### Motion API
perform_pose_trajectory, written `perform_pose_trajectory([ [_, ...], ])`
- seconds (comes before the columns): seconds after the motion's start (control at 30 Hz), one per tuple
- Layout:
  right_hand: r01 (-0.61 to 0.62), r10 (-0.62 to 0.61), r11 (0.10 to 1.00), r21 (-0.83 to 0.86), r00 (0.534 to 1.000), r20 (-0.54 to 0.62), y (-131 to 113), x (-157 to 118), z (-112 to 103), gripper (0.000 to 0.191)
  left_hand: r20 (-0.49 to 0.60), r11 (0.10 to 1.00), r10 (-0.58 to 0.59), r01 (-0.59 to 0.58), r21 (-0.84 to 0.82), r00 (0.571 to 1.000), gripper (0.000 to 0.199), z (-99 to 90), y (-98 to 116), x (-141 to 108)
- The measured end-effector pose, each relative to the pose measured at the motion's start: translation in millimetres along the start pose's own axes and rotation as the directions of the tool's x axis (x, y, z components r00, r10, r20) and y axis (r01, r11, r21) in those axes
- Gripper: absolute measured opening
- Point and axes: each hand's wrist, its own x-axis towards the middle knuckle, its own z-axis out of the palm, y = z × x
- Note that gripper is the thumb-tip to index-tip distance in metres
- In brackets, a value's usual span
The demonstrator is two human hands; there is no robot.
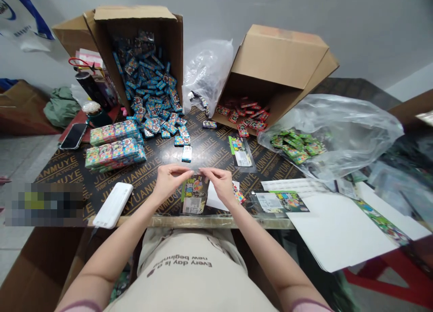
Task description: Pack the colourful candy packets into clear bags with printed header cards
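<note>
Both of my hands meet at the top edge of a printed plastic packet (pixel 194 195) near the table's front edge. My left hand (pixel 172 180) pinches its upper left part, and my right hand (pixel 218 181) pinches close by on the right. The packet is dark and green with a pale label low on its front. Under my right wrist lie a white sheet (pixel 215 199) and a few colourful pieces (pixel 239 194), partly hidden. Just beyond my hands, a small blue-and-white box (pixel 186 153) rests on the table.
Small blue boxes (pixel 152 84) spill from a carton (pixel 179 46) at back left; another carton (pixel 274 55) holds red ones. Green packs lie in a clear bag (pixel 358 118). Wrapped stacks (pixel 115 145), a white power bank (pixel 114 204), a phone (pixel 73 136) and white sheets (pixel 341 231) surround me.
</note>
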Motion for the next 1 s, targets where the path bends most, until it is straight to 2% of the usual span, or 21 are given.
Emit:
perform_pose_trajectory([
  [0.2, 0.046, -0.043, 0.998, -0.051, 0.997, 0.059, -10, -6, -10, 0.023, 0.143, 1.0, -0.022, 0.02, 0.015, 0.989, 0.016, -6.2, 7, 11],
  [0.33, 0.099, -0.094, 0.991, -0.093, 0.994, 0.062, -12, -8, -15, 0.013, 0.156, 0.989, 0.049, -0.07, 0.129, 0.987, 0.012, -4.8, 11, 9],
  [0.43, 0.055, -0.049, 0.995, -0.085, 0.996, 0.077, -15, -7, -17, 0.015, 0.188, 0.972, 0.068, -0.108, 0.209, 0.98, 0.009, -4.9, 16, 10],
  [0.6, -0.07, 0.065, 0.997, 0.027, 0.986, 0.153, -23, -1, -18, 0.017, 0.274, 0.98, -0.097, 0.044, 0.196, 0.957, 0.011, -8.5, 23, 21],
  [0.7, -0.081, 0.076, 0.996, 0.024, 0.985, 0.154, -26, -1, -15, 0.015, 0.258, 0.971, -0.12, 0.059, 0.232, 0.959, 0.007, -7.2, 22, 24],
  [0.77, -0.044, 0.047, 0.999, -0.031, 0.991, 0.124, -26, -4, -14, 0.013, 0.235, 0.964, -0.06, -0.005, 0.266, 0.97, 0.002, -5.6, 21, 21],
  [0.83, 0.006, 0.006, 0.994, -0.105, 0.994, 0.106, -24, -7, -14, 0.012, 0.244, 0.949, 0.046, -0.118, 0.291, 0.969, 0.004, -5.1, 20, 15],
  [0.93, 0.085, -0.063, 0.982, -0.169, 0.989, 0.134, -22, -12, -18, 0.012, 0.333, 0.899, 0.222, -0.325, 0.294, 0.916, 0.011, -7.9, 21, 5],
  [1.0, 0.137, -0.107, 0.975, -0.174, 0.98, 0.169, -23, -16, -22, 0.011, 0.376, 0.872, 0.28, -0.398, 0.285, 0.883, 0.013, -10.7, 23, 1],
])
